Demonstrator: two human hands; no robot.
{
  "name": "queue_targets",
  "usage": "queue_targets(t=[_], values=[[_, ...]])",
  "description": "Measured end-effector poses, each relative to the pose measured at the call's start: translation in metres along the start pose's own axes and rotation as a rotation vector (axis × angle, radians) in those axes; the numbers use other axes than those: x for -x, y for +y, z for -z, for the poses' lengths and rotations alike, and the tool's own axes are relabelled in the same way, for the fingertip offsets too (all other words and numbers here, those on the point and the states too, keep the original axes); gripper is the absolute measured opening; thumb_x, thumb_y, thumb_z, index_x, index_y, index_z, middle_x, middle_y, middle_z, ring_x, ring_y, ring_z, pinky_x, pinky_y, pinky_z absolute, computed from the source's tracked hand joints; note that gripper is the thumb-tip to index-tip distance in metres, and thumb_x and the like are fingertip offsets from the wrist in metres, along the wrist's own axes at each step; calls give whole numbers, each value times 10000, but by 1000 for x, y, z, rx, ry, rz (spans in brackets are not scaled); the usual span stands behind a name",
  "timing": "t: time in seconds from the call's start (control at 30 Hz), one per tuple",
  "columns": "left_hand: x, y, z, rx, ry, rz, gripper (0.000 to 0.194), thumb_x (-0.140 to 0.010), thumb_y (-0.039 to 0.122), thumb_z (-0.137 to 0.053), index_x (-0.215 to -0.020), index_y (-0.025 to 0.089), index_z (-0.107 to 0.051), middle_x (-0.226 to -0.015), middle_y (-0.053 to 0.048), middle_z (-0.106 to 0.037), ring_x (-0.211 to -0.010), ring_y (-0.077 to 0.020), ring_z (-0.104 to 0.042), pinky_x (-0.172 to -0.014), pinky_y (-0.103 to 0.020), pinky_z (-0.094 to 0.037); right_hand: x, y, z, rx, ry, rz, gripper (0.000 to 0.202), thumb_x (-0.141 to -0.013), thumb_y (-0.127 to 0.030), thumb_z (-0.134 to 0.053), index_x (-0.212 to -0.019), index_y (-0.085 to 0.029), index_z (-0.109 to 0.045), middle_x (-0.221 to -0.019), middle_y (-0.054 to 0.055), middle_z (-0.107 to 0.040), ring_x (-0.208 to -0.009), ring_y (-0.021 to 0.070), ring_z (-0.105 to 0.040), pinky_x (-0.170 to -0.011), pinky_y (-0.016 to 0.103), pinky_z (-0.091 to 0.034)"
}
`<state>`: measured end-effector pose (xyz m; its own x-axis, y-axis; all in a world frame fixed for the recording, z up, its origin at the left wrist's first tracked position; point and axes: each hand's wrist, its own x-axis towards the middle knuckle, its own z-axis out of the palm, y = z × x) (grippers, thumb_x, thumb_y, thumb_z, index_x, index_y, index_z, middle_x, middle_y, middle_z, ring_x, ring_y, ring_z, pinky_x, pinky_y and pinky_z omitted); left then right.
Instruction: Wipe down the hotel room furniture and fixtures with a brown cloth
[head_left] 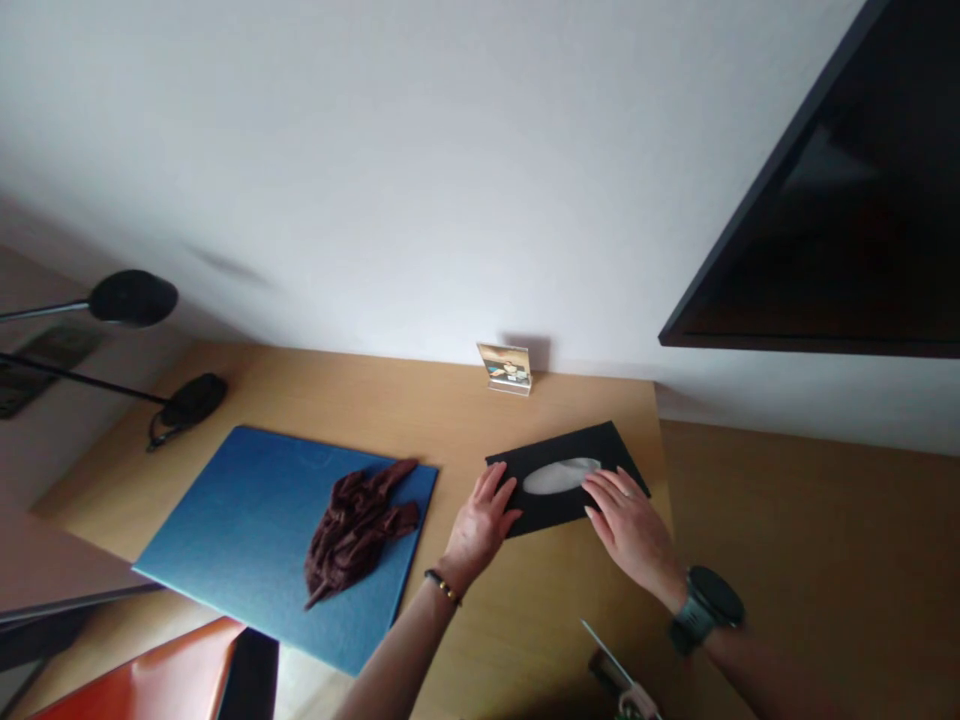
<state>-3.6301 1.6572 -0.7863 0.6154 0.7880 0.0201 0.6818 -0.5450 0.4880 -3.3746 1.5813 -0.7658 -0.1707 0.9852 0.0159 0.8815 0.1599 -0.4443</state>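
A flat black tissue box (559,517) lies at a slant on the wooden desk, a white tissue (559,477) showing in its oval opening. My left hand (480,522) grips its left end, fingers over the top and thumb near the front edge. At the other end my right hand (630,525) holds the box, its fingertips beside the opening and its thumb by the near edge. The undersides of both hands are hidden. A beaded bracelet circles my left wrist and a dark watch (709,605) my right.
A blue desk pad (247,520) bears a crumpled dark brown cloth (356,535). Behind the box stands a small picture card (506,368) by the wall. A black lamp (135,298) is at left, a wall-mounted screen (862,220) at right. An orange chair (150,675) stands below.
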Motion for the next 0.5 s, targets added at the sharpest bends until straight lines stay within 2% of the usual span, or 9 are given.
queue_targets(t=[0.1,0.2,0.33,0.43,0.5], values=[[-30,8,14,-41,-71,-51,219,-919,195,-525,-1100,179,-647,-1134,-114,-621,-1092,-242,-551,-887,-384,-525,9,-6,-4,32,20,-44,285,-951,-186,-466,-1218,-118,-538,-1161,118,-600,-1128,272,-512,-1105,540,-362],[-59,30,18,-83,-211,-189,196,-942,194,-477,-942,203,-672,-823,-58,-605,-836,-200,-543,-737,-325,-472,12,-8,-5,42,77,-78,243,-959,-181,-442,-1171,-149,-556,-1117,108,-612,-1085,266,-520,-1057,520,-400],[-89,55,9,-154,-367,-397,125,-913,191,-528,-917,194,-653,-813,-64,-599,-800,-213,-550,-699,-339,-417,2,-7,-1,64,64,-111,188,-955,-157,-433,-1051,-154,-596,-1013,98,-639,-980,271,-532,-909,488,-446],[-101,62,2,-190,-439,-436,137,-914,173,-517,-952,174,-648,-802,-79,-624,-761,-222,-587,-675,-345,-403,-6,-6,1,65,64,-116,204,-946,-128,-421,-1032,-150,-604,-987,98,-645,-950,273,-524,-870,472,-429],[-105,63,-1,-203,-483,-430,151,-916,158,-500,-902,148,-650,-769,-96,-637,-727,-226,-609,-652,-344,-398,-7,-5,2,58,70,-120,208,-942,-119,-421,-1036,-151,-604,-983,95,-647,-950,271,-518,-868,461,-417]])
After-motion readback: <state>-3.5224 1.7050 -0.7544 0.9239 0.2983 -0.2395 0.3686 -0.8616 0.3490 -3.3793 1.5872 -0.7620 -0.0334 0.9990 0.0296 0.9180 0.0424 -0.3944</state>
